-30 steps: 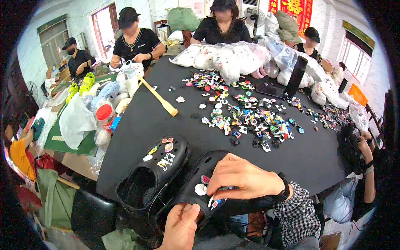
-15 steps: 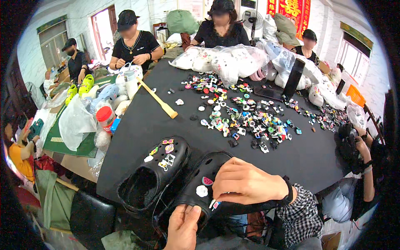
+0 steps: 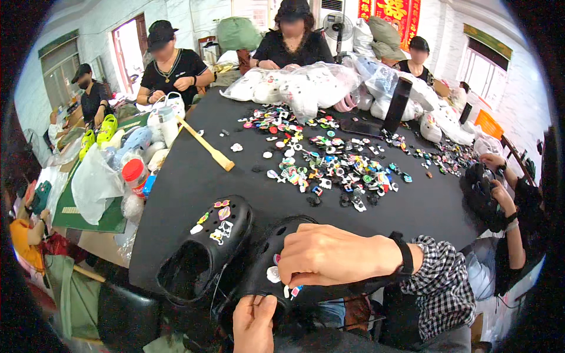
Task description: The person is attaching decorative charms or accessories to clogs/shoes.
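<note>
My left hand (image 3: 254,322) grips the opening edge of a black clog (image 3: 259,265), thumb and fingers closed on it. My right hand (image 3: 332,257) is bent over the clog's upper with its fingertips pinched together; what they hold, if anything, is hidden. Beside those fingertips are a small white charm (image 3: 286,291) and a colourful one (image 3: 296,292). A white flower-like charm (image 3: 273,274) sits on the upper, and a reddish charm is partly covered by my fingers. To the left stands the other black clog (image 3: 238,206), with several charms on its top.
Loose shoe charms (image 3: 329,165) lie heaped across the black table (image 3: 194,170). Farther back are bagged white clogs (image 3: 300,88), a black upright object (image 3: 398,106) and a wooden stick (image 3: 206,144). A red-lidded jar (image 3: 134,175) stands left. Co-workers sit around; one at right handles a dark clog (image 3: 485,187).
The whole view has shifted slightly, so the table and clogs appear farther left. My right hand has moved along with the clog and now covers more of the reddish charm.
</note>
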